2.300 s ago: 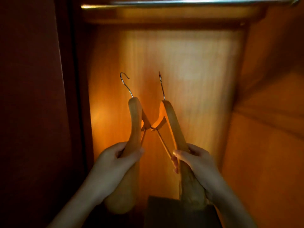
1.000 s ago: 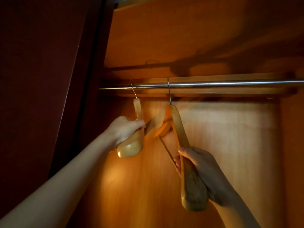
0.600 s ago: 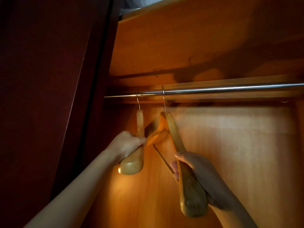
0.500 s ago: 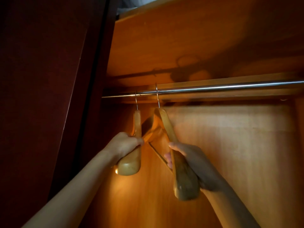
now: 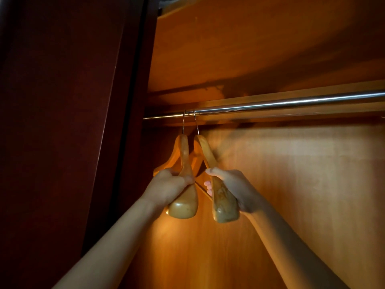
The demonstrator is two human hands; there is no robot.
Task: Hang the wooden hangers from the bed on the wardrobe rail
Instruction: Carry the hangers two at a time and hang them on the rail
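Note:
Two wooden hangers hang by their metal hooks on the steel wardrobe rail (image 5: 291,104), close together near its left end. My left hand (image 5: 168,187) grips the near arm of the left hanger (image 5: 184,203). My right hand (image 5: 235,188) grips the near arm of the right hanger (image 5: 224,203). Both hooks sit over the rail, a few centimetres apart. The far arms of both hangers are mostly hidden behind the near ones.
The dark red wardrobe door (image 5: 62,122) stands close on the left. A wooden shelf underside (image 5: 250,49) spans above the rail. The orange back panel (image 5: 291,184) is lit behind the hangers. The rail runs bare to the right.
Both hangers rose from chest height onto the rail. In the last half second the right hanger slid left along the rail, closing up beside the left one.

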